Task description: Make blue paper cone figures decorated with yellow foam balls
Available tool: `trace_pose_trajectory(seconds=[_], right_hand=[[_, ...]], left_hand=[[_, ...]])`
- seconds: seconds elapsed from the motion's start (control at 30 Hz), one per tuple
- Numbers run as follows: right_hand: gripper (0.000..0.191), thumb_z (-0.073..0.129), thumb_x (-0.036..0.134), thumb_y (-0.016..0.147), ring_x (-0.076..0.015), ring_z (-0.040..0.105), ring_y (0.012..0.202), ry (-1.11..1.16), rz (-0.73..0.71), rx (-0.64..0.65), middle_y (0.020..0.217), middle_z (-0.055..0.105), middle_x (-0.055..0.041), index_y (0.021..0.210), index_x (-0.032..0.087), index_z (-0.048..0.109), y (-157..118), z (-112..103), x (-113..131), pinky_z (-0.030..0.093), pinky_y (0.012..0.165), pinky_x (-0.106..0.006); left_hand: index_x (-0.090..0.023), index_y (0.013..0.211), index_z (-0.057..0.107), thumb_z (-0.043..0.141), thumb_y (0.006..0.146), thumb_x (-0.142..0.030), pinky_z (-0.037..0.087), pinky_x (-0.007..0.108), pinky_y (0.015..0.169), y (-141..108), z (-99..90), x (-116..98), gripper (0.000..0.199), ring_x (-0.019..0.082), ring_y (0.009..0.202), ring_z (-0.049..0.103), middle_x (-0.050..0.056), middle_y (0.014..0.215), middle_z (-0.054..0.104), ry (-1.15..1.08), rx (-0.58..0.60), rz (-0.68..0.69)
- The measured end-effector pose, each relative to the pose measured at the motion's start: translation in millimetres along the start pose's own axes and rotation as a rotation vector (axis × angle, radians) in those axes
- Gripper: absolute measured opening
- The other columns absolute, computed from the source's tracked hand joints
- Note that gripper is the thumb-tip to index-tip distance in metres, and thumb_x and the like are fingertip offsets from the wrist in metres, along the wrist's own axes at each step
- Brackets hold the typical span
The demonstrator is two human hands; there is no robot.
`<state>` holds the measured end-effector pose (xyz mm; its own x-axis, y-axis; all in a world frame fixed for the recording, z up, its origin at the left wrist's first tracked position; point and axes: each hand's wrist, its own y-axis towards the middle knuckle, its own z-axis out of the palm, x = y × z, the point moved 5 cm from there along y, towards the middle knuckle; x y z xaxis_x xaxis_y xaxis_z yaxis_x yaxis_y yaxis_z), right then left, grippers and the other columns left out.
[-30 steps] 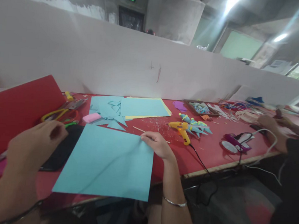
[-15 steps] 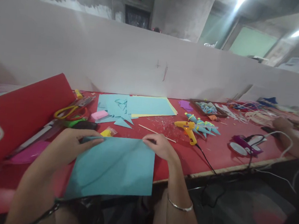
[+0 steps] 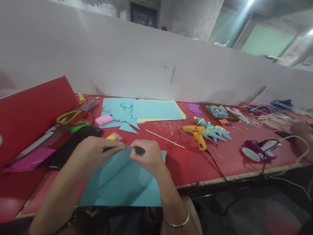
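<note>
A sheet of blue paper (image 3: 123, 184) lies at the table's front edge, its lower part reaching toward my lap. My left hand (image 3: 98, 151) pinches the sheet's far edge between thumb and fingers. Close beside it, my right hand (image 3: 147, 155) is closed on the same edge with the fingers curled. Between the two hands the paper edge looks dark and bent, partly hidden by the fingers. Beyond my hands lie a small yellow item in a clear bag (image 3: 112, 136) and a thin wooden stick (image 3: 165, 138).
A yellow glue gun (image 3: 198, 134) rests beside blue paper cones (image 3: 215, 133). Behind are stacked blue sheets (image 3: 159, 111) and cut scraps (image 3: 124, 111). Scissors (image 3: 69, 117), a black phone-like slab (image 3: 71, 148) and a leaning red board (image 3: 21, 120) stand left. A co-worker's arm (image 3: 304, 145) is at right.
My right hand has moved left along the paper's far edge, close to my left hand, and its fingers have curled. The left hand has shifted slightly right, uncovering more of the black slab.
</note>
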<state>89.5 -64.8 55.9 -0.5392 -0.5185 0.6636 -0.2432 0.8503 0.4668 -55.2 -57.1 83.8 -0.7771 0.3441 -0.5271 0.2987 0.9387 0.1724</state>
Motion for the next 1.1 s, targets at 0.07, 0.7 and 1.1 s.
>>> trace_pose_trajectory(seconds=[0.07, 0.7, 1.1], right_hand=[[0.016, 0.045, 0.017, 0.069, -0.0093, 0.052, 0.061, 0.032, 0.028, -0.013, 0.065, 0.06, 0.0016, 0.066, 0.018, 0.061, 0, -6, -7, 0.037, 0.06, -0.018], [0.02, 0.044, 0.025, 0.081, -0.0146, 0.056, 0.082, 0.007, 0.066, -0.241, 0.089, 0.064, -0.0051, 0.088, 0.018, 0.061, -9, -58, -31, 0.041, 0.076, -0.026], [0.017, 0.044, 0.026, 0.083, -0.0114, 0.054, 0.068, 0.028, 0.127, 0.103, 0.072, 0.061, -0.0011, 0.077, 0.017, 0.058, -6, -25, -33, 0.037, 0.064, -0.02]], left_hand=[[-0.027, 0.077, 0.072, 0.053, 0.071, -0.049, 0.046, 0.025, 0.065, -1, -6.4, 5, 0.03, 0.021, 0.076, 0.063, -0.002, 0.081, 0.071, -0.037, -0.038, -0.041], [-0.023, 0.07, 0.07, 0.06, 0.057, -0.049, 0.048, 0.028, 0.067, -8, -41.3, 50, 0.031, 0.021, 0.074, 0.061, -0.001, 0.074, 0.071, -0.092, -0.25, -0.291], [-0.018, 0.105, 0.058, 0.041, 0.083, -0.034, 0.04, 0.038, 0.084, 15, -5.4, 24, 0.032, 0.025, 0.099, 0.053, 0.007, 0.108, 0.061, 0.438, -0.218, 0.2]])
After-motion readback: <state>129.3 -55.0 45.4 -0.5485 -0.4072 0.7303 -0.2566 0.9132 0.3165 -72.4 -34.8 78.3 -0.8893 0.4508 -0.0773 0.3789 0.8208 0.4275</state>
